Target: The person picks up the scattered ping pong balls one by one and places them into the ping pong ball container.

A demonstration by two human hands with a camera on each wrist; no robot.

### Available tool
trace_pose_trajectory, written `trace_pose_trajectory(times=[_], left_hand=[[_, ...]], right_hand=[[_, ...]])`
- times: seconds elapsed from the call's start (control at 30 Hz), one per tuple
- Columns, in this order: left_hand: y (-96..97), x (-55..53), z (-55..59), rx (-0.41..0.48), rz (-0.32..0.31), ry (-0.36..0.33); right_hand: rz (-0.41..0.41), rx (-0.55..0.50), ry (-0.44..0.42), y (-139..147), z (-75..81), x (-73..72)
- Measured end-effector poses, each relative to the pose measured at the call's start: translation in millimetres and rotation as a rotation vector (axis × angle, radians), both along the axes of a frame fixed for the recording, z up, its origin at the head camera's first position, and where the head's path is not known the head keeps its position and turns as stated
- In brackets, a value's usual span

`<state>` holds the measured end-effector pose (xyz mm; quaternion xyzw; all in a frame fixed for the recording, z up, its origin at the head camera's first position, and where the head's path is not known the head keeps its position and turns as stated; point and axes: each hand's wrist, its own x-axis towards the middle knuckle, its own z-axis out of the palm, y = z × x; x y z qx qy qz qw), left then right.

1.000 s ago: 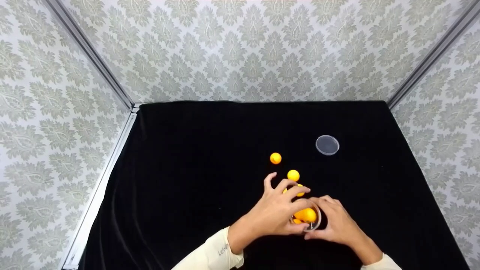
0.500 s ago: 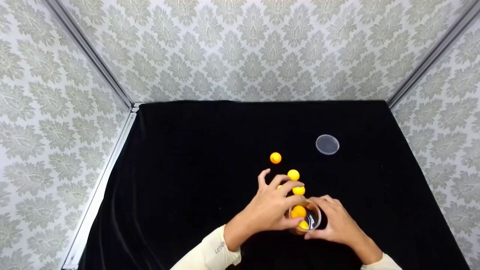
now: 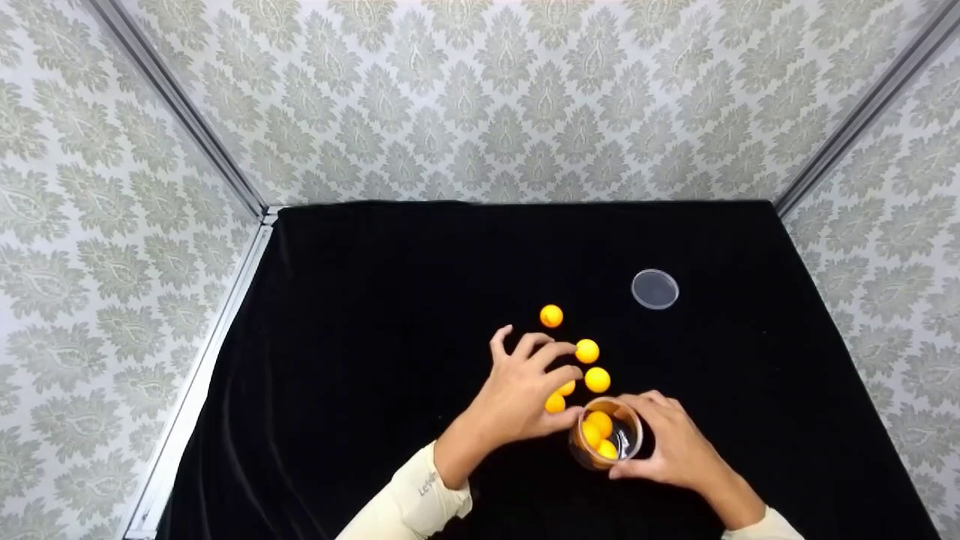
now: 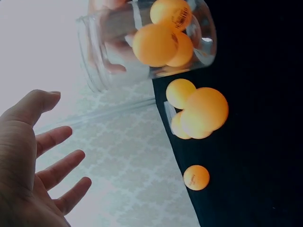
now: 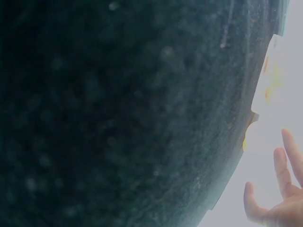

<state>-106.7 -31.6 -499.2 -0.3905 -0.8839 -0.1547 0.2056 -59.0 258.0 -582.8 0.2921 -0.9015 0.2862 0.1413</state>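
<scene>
a: what's just changed near the left fingers?

b: the left hand (image 3: 514, 390) has drawn back from over the jar (image 3: 579, 452); its thumb tip is now just beside the rim, and three orange balls (image 3: 591, 433) show inside, where half a second ago only two showed clearly

a: so it's let go?

b: looks that way; those fingers are spread and loosely bent, pinching nothing, so i'd judge that drop done, with five loose balls (image 3: 598, 379) left outside, around and beyond the fingertips; whether any is touched, i can't tell

a: and the right hand (image 3: 669, 431)?

b: curled round the jar's side opposite the left thumb, its own thumb on the near wall, fingers on the far one

a: which way does the jar point?

b: mouth up, base toward the black cloth (image 3: 390, 322), long axis from mouth to base, roughly upright between both hands' fingers, though i can't rule out a slight lean; the round lid (image 3: 655, 289) lies well beyond the right fingertips
</scene>
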Motion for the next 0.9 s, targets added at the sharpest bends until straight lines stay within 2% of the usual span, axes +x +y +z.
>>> trace_pose_trajectory(times=[0.23, 0.43, 0.7, 0.9], left_hand=[[-5.2, -6.5, -16.2, 0.025, 0.026, -0.037], [-9.6, -10.4, -34.4, 0.005, 0.053, -0.076], [-14.1, -13.3, -56.9, -0.025, 0.087, -0.078], [-14.3, -13.6, -68.3, -0.048, 0.101, -0.091]], right_hand=[[-0.005, -0.006, -0.003, 0.5, 0.2, -0.3], [0.002, 0.004, 0.002, 0.4, -0.3, -0.6], [0.002, 0.000, 0.011, 0.1, -0.9, -0.6], [0.005, 0.000, 0.027, 0.1, -1.9, -0.6]])
